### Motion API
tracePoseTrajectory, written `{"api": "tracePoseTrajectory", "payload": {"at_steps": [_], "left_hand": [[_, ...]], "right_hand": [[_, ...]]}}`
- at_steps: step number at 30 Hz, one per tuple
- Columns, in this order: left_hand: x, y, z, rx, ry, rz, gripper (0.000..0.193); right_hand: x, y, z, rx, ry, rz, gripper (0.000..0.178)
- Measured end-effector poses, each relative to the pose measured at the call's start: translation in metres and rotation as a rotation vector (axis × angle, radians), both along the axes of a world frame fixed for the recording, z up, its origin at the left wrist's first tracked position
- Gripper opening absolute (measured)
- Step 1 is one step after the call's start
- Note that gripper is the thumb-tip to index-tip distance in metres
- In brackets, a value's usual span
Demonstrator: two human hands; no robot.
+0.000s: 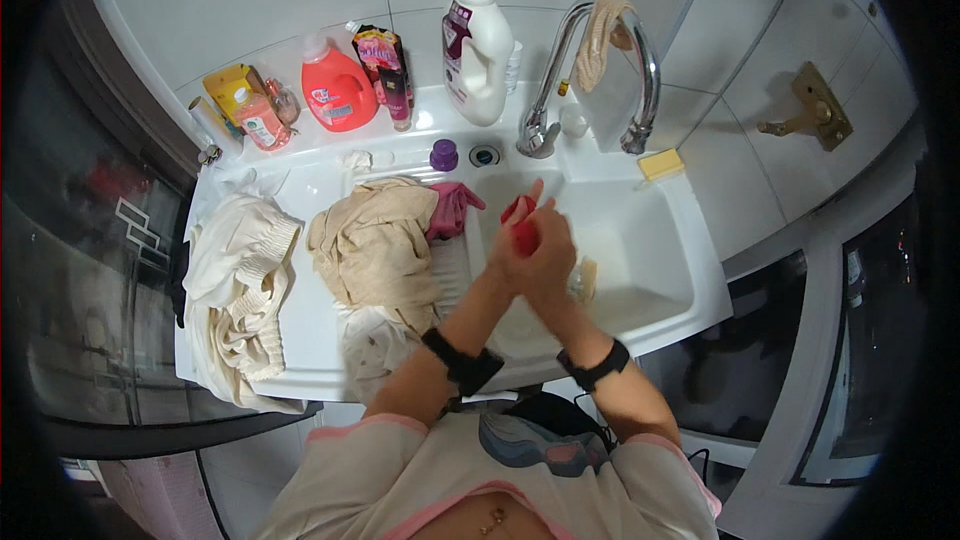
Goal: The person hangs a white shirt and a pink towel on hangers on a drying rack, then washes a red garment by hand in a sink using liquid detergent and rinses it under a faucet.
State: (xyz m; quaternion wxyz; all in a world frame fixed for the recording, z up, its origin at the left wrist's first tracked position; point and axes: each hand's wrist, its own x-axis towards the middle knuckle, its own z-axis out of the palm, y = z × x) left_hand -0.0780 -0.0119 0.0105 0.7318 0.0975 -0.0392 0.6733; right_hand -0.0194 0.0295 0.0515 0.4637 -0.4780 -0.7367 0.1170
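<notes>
Both my hands are pressed together over the left side of the white sink basin (pixel 640 280), closed round a small bunched red cloth (pixel 524 232). My left hand (pixel 503 252) is on the near left of it, partly covered by my right hand (pixel 548 252), which wraps across from the right. Red shows between the fingers; the cloth's full shape is hidden. Left of my hands, a beige garment (pixel 370 240) lies heaped on the ribbed washboard part, with a dark pink cloth (pixel 455 210) at its right edge. A pale piece (pixel 588 280) sits in the basin, too unclear to name.
A chrome faucet (pixel 648 90) arches behind the basin, a beige cloth (pixel 600 40) draped over it. Yellow soap (pixel 660 164) lies on the rim. Along the back stand a white jug (pixel 482 70), a red detergent bottle (pixel 335 95) and a purple cap (pixel 443 154). White clothes (pixel 240 270) cover the left.
</notes>
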Motion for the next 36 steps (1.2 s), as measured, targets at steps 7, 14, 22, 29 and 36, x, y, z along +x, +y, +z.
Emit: {"api": "tracePoseTrajectory", "payload": {"at_steps": [7,14,22,29,36], "left_hand": [[0.006,0.007,0.025,-0.292,0.304,0.05,0.035],[0.012,0.029,0.046,-0.333,0.395,0.109,0.031],[0.026,0.05,0.047,-0.575,0.414,0.312,0.034],[-0.011,0.044,-0.033,-0.134,0.063,0.232,0.033],[0.054,0.026,0.025,-0.498,0.248,0.326,0.034]], "right_hand": [[0.008,0.023,-0.007,-0.207,0.214,-0.063,0.019],[0.025,0.04,-0.016,-0.457,0.789,0.059,0.048],[0.034,0.059,-0.009,-0.359,0.465,0.37,0.029],[0.02,0.008,0.0,-0.215,0.343,0.672,0.021],[0.034,0.05,-0.014,-0.449,0.157,0.27,0.019]]}}
